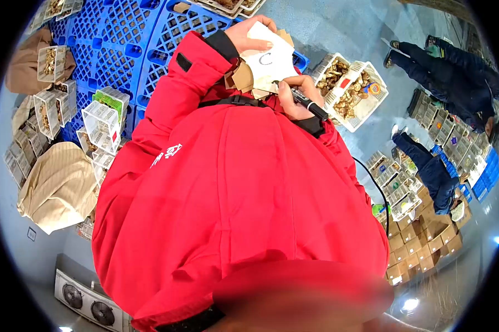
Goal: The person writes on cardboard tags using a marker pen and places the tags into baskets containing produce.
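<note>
My left hand (251, 34) grips a sheet of white paper (280, 62) by its edge, thumb on top. A dark curved mark like a letter C is drawn on the paper. In my right hand (295, 98) is a black marker (311, 105), its tip end at the paper's lower edge. Torn brown cardboard (242, 76) shows beneath and beside the paper. Just right of my right hand stand white plastic crates (366, 113) holding brownish, mushroom-like pieces, with a roll of tape (373, 88) on top of them.
Blue plastic pallets (114, 61) cover the floor at left, with several white crates (101, 124) on and beside them. A tan cloth (58, 185) drapes over something there. At right are people in dark clothing (454, 77), more crates (396, 185) and stacked cardboard boxes (421, 240).
</note>
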Motion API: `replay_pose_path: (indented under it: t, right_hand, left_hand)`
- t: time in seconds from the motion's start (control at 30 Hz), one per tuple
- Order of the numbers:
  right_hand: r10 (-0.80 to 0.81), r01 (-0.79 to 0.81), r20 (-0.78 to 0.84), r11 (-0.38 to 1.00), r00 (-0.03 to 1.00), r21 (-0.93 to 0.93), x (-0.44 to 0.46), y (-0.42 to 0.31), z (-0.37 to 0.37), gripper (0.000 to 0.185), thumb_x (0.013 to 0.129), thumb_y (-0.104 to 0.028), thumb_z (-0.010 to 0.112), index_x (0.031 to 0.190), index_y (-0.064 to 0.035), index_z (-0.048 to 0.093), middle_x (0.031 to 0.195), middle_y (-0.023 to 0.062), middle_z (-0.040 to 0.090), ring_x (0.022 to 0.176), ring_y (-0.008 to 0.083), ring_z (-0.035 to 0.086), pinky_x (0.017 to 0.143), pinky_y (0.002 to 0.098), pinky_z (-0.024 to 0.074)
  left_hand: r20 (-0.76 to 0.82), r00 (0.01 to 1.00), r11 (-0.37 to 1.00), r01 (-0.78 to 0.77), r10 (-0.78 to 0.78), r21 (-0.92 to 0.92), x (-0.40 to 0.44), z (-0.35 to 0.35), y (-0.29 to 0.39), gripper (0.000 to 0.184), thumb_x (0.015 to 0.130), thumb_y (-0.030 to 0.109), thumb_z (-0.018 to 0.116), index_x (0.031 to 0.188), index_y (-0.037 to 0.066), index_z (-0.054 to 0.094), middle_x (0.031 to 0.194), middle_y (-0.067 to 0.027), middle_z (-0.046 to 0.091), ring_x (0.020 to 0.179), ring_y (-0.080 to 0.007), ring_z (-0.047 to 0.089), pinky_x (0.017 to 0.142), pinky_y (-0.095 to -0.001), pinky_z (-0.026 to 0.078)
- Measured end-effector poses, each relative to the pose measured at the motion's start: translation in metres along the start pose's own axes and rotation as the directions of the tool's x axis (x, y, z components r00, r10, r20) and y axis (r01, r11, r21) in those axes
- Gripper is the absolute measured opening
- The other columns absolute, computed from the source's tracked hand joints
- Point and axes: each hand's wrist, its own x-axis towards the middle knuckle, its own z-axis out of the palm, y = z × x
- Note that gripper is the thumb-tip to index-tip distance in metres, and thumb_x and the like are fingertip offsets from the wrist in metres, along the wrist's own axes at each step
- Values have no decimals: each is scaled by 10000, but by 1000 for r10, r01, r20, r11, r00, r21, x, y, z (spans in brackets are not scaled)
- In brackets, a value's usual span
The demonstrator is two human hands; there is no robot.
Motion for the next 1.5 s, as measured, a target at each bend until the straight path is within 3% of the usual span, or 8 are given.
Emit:
replay_pose_path:
  t: [0.27,0.37,0.5,0.6,0.7,0.83,1.1,1.5]
  right_hand:
    - [32,-32,26,999,999,-21,0,-7,-6,127,723,-70,681,762,-18,572,634,74,602,558,113,576,538,247,453]
    - [34,-41,148,998,988,46,-1,-2,-6,123,733,-75,677,762,-17,572,638,78,605,562,113,577,545,246,457]
    - [169,-161,-53,978,984,130,-4,11,-2,125,762,-101,670,787,-19,579,641,70,601,569,94,564,546,237,453]
    - [126,-119,-55,986,990,114,1,11,1,130,758,-103,676,799,-20,585,645,74,611,575,94,574,548,235,457]
    - [72,-85,131,992,989,94,3,-13,-1,139,749,-99,687,801,-20,584,656,73,616,571,97,577,543,235,459]
    - [-75,77,-27,995,997,70,11,-5,10,136,738,-86,695,797,-26,589,672,78,619,575,99,586,542,232,460]
    - [-1,-4,93,998,996,61,12,-13,6,125,739,-90,688,805,-31,600,695,92,632,601,124,614,560,251,476]
    - [-12,12,-4,999,1000,38,9,0,9,131,755,-95,678,769,-20,571,666,86,604,565,113,563,547,252,456]
  left_hand:
    - [-15,1000,1000,-2,2,7,0,1,4,376,800,78,656,1120,76,460,950,-1,531,887,-76,511,752,-222,444]
    - [-10,1000,1000,21,-21,-21,1,2,7,384,793,95,666,1118,77,462,959,-4,532,891,-83,516,765,-233,444]
    - [-13,999,1000,-30,30,1,2,1,4,390,786,120,678,1113,74,470,976,-10,530,908,-94,521,789,-246,441]
    - [-11,1000,1000,17,-16,9,2,1,8,387,788,118,676,1114,74,474,981,-9,525,923,-92,517,799,-240,436]
    - [1,1000,1000,19,-19,13,3,1,7,388,787,111,675,1116,72,473,981,-9,523,927,-91,512,807,-240,432]
    - [-15,1000,1000,-22,22,8,4,-1,2,402,772,182,704,1095,73,492,980,-27,544,911,-115,525,786,-256,446]
    - [-20,1000,1000,11,-12,-27,2,-1,6,388,781,149,689,1101,67,484,981,-22,539,915,-105,523,794,-251,443]
    - [-21,999,999,36,-36,-20,2,-1,4,393,776,160,699,1095,70,488,962,-25,552,894,-112,533,776,-256,453]
